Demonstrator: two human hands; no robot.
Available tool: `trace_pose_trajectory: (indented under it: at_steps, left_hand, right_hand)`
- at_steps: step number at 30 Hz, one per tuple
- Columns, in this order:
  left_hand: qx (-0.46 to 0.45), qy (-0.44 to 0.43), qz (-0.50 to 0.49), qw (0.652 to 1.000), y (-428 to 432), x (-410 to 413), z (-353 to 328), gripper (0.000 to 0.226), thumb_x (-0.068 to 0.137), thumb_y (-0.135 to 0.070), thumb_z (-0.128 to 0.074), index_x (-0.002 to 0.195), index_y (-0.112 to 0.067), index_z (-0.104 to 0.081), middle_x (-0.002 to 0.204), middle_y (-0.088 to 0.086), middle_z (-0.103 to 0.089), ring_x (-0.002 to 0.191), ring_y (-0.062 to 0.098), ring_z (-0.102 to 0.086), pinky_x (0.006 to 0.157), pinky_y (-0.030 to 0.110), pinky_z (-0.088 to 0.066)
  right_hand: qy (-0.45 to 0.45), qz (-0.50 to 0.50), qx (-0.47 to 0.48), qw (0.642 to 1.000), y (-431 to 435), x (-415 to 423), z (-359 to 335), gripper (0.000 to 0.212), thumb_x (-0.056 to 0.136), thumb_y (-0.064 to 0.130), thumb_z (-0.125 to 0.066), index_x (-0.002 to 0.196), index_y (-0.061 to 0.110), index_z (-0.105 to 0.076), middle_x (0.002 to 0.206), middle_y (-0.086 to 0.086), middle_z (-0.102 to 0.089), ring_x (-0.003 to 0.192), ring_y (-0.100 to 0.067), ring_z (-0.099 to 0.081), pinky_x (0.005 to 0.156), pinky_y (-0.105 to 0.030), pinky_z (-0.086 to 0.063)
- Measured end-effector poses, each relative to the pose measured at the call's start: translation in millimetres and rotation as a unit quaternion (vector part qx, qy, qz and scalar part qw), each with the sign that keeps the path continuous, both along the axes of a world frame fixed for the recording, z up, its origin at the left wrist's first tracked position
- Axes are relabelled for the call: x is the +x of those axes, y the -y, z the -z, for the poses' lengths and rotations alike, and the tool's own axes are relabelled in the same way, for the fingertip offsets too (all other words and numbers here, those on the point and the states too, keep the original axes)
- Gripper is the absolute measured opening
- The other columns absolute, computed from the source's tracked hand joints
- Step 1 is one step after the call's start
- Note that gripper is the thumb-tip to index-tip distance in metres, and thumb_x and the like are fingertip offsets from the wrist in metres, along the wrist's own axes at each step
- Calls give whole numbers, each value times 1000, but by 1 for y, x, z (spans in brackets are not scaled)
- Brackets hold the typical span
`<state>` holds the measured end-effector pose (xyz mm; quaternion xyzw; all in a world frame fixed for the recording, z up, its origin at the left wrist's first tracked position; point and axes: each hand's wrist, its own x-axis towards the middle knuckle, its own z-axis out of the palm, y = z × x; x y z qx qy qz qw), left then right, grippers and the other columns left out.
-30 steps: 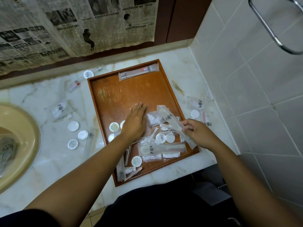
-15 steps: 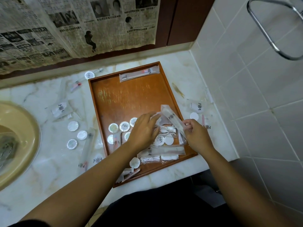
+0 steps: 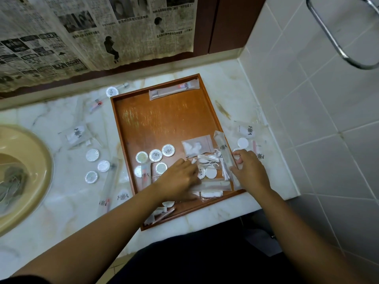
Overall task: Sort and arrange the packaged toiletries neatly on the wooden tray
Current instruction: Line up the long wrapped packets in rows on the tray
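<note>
The wooden tray lies on the marble counter. A long toothbrush packet sits along its far rim. Three round foil packets lie in a row mid-tray, with others below them. A clear bag of cotton pads lies to their right, above a loose pile of swab packets. My left hand lies palm down over the near part of the pile, its blurred fingers pointing right onto a flat long packet. My right hand pinches a long clear packet by the tray's right rim.
A beige sink lies at the left. Round packets and a pouch lie scattered between sink and tray; a pouch and a white disc lie right of it. A tiled wall with a towel rail stands close on the right.
My left hand has pulled back from mid-tray to the near pile, uncovering the cotton bag and round packets. My right hand keeps its hold on the long packet, barely moving.
</note>
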<state>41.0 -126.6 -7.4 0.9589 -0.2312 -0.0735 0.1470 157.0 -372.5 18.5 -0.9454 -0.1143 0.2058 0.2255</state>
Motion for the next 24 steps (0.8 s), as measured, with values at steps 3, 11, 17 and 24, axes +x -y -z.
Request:
trace_pose_trajectory:
  at_steps: [3,11,17,24]
  left_hand:
    - [11,-9,-23,1000,1,-4,2,47,73,-58,-76,108,-26,-72,102,2,-57,93,23,-50,81,38,-40]
    - [-65,60,-120,989,5,-5,-6,23,92,-34,-57,81,-21,-72,83,-2,-59,81,21,-52,78,37,-37]
    - [-162,26,-181,970,-4,-1,-20,29,97,-43,-55,100,-23,-76,91,-5,-70,86,19,-62,86,40,-43]
    - [-176,4,-459,871,-37,-37,-32,32,96,-31,-58,126,-20,-64,124,1,-60,111,21,-58,86,34,-51]
  right_hand:
    - [9,-4,-4,1000,-3,-1,2,44,90,20,-76,128,31,-56,112,1,-54,85,-15,-57,71,-31,-54]
    - [51,-38,-24,998,-5,-4,-6,42,88,29,-76,127,25,-61,127,-2,-54,105,-22,-58,79,-37,-57]
    - [100,-320,53,941,-36,-16,-13,36,84,50,-72,115,31,-73,110,14,-70,108,-12,-57,97,-32,-33]
    - [48,-188,23,981,-39,-3,-15,18,98,33,-65,110,21,-72,90,2,-74,80,-20,-65,71,-35,-53]
